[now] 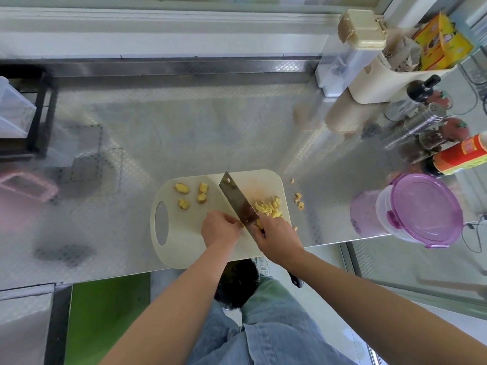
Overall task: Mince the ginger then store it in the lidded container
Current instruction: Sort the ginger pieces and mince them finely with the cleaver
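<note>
A cream cutting board (pixel 181 241) lies at the steel counter's near edge. Several peeled ginger chunks (pixel 191 195) sit on its far left part. A pile of cut ginger strips (pixel 268 208) lies on its right part. My right hand (pixel 279 237) grips the handle of a cleaver (pixel 237 200), whose blade slants across the board. My left hand (pixel 220 227) pinches a small piece of ginger against the blade's left side; the piece is mostly hidden. A clear round container with a purple clip lid (pixel 419 210) stands closed to the right, near the counter's corner.
Ginger scraps (pixel 299 200) lie on the counter right of the board. Sauce bottles (pixel 459 156), a shaker (pixel 421 122) and a cream holder (pixel 387 77) crowd the back right. A pink tray (pixel 29 187) and a black rack (pixel 31 111) stand at left.
</note>
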Available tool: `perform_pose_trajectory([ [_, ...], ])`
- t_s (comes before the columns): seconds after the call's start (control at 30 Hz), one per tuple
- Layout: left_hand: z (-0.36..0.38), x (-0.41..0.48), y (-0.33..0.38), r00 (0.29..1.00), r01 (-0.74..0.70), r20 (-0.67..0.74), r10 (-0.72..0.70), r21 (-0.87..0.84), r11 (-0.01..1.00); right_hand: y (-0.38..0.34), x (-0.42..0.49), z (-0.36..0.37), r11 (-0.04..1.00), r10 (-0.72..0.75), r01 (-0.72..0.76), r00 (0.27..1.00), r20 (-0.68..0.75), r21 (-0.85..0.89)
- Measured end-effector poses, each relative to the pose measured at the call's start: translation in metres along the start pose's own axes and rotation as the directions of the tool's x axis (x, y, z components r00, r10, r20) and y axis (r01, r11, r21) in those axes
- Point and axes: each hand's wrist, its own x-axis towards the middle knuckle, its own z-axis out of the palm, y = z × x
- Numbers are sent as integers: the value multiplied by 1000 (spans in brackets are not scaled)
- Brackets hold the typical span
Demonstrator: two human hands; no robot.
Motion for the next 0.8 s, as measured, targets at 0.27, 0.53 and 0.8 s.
perform_pose_trajectory([
  [0.27, 1, 2, -1, 1000, -7, 0, 7, 19, 1000, -8, 3, 7, 999, 30, -30, 1000, -7, -18],
  [0.53, 1, 5, -10, 998, -61, 30, 62, -28, 998, -3, 6, -7, 985, 75, -60, 993, -87, 161],
  [0.8, -16, 5, -29, 980, -196, -48, 195, -4, 981, -14, -5, 9, 978, 21, -17, 1000, -14, 206],
])
